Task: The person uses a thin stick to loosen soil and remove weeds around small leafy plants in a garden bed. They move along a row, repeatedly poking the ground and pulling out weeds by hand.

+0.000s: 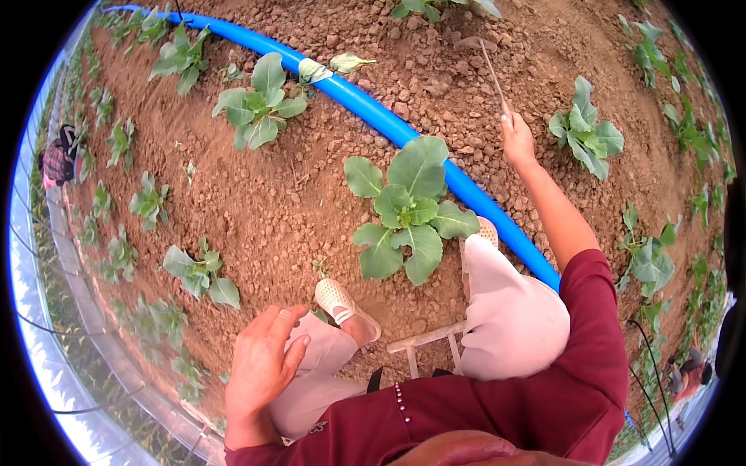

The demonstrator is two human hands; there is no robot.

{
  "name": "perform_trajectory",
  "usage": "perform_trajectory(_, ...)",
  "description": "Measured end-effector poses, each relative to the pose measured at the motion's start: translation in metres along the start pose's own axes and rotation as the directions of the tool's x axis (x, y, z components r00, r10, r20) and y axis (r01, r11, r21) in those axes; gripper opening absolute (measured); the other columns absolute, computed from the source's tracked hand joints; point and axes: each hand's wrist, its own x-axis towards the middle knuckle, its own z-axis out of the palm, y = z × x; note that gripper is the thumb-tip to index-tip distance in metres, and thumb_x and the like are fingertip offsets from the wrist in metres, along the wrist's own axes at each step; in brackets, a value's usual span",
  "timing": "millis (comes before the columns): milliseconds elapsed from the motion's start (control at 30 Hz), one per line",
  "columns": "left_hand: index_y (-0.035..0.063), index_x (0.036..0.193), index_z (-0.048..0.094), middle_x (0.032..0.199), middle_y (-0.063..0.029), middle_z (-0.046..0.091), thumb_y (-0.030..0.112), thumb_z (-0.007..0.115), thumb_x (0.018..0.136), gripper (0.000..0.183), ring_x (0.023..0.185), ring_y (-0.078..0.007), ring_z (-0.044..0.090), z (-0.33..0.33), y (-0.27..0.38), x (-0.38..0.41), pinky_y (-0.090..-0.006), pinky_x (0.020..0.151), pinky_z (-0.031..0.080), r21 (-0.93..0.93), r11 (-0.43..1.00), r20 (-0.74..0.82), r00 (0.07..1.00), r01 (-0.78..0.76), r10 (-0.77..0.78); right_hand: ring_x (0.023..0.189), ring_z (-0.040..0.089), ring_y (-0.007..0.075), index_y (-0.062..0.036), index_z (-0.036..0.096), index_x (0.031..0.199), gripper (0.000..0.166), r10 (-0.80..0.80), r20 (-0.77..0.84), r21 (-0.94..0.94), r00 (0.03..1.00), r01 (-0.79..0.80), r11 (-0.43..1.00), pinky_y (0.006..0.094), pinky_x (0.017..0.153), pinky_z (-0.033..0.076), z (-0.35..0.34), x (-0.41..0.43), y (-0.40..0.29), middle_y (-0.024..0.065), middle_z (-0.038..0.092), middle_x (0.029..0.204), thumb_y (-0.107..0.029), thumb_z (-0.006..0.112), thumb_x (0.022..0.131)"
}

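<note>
My right hand (517, 135) is closed around the near end of a thin tool handle (491, 70), which reaches away over the soil. The tool's far end (475, 44) rests at the clods, partly merged with them in colour. My left hand (265, 352) is over my left knee, fingers loosely bent and holding nothing. Between my feet and the blue hose grows a broad-leaved cabbage-type plant (408, 211). Another such plant (580, 128) stands to the right of my right hand.
A thick blue hose (373, 110) crosses the soil diagonally and passes beside my right shoe. More plants (261, 105) grow in rows on both sides. Part of a low seat frame (428, 338) shows between my legs. Other people are at the far left (58, 157) and lower right (690, 376).
</note>
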Motion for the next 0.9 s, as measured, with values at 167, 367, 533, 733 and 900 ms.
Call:
perform_trajectory(167, 0.0032, 0.117, 0.059, 0.091, -0.0145, 0.063, 0.006, 0.068, 0.082, 0.036, 0.075, -0.0307, 0.063, 0.004, 0.004, -0.003, -0.0408, 0.069, 0.051, 0.018, 1.000, -0.010, 1.000, 0.014, -0.014, 0.057, 0.054, 0.0141, -0.0028, 0.057, 0.100, 0.028, -0.013, -0.444, 0.379, 0.896, 0.200, 0.904, 0.0348, 0.057, 0.047, -0.011, 0.093, -0.069, 0.0032, 0.055, 0.067, -0.030, 0.051, 0.102)
perform_trajectory(367, 0.0033, 0.116, 0.060, 0.091, -0.0143, 0.062, 0.006, 0.068, 0.082, 0.035, 0.075, -0.0308, 0.063, 0.001, 0.013, 0.002, -0.0408, 0.069, 0.051, -0.001, 1.000, -0.005, 1.000, -0.012, 0.012, 0.070, 0.066, 0.0311, -0.0009, 0.059, 0.105, 0.043, 0.339, 0.166, 0.001, 0.926, -0.344, 0.939, 0.0451, 0.070, 0.053, 0.020, 0.138, -0.061, 0.0179, 0.068, 0.081, -0.042, 0.049, 0.100)
perform_trajectory(533, 0.0030, 0.115, 0.060, 0.092, -0.0143, 0.062, 0.007, 0.068, 0.081, 0.035, 0.076, -0.0310, 0.063, 0.002, 0.010, 0.002, -0.0410, 0.070, 0.051, 0.027, 1.000, -0.002, 1.000, 0.007, -0.007, 0.102, 0.066, 0.0396, -0.0030, 0.066, 0.111, 0.045, 0.067, -0.194, -0.101, 0.979, -0.088, 0.991, 0.0479, 0.088, 0.050, -0.011, 0.152, -0.061, 0.0239, 0.069, 0.105, -0.044, 0.052, 0.098)
perform_trajectory(733, 0.0023, 0.115, 0.060, 0.092, -0.0144, 0.062, 0.006, 0.068, 0.081, 0.035, 0.076, -0.0313, 0.063, 0.001, 0.012, 0.003, -0.0413, 0.070, 0.051, 0.032, 0.999, -0.012, 1.000, -0.008, 0.008, 0.089, 0.066, 0.0379, 0.0004, 0.062, 0.105, 0.041, 0.098, -0.360, 0.348, 0.928, 0.036, 0.937, 0.0476, 0.082, 0.050, 0.003, 0.078, -0.010, 0.0217, 0.069, 0.089, -0.039, 0.051, 0.099)
perform_trajectory(900, 0.0021, 0.115, 0.060, 0.092, -0.0148, 0.062, 0.006, 0.068, 0.081, 0.035, 0.076, -0.0313, 0.063, 0.002, 0.011, 0.005, -0.0412, 0.070, 0.051, 0.016, 1.000, 0.011, 1.000, -0.012, 0.011, 0.082, 0.066, 0.0368, 0.0013, 0.062, 0.106, 0.043, 0.140, -0.136, 0.056, 0.981, -0.133, 0.990, 0.0458, 0.078, 0.050, -0.013, 0.060, 0.046, 0.0198, 0.068, 0.082, -0.040, 0.052, 0.099)
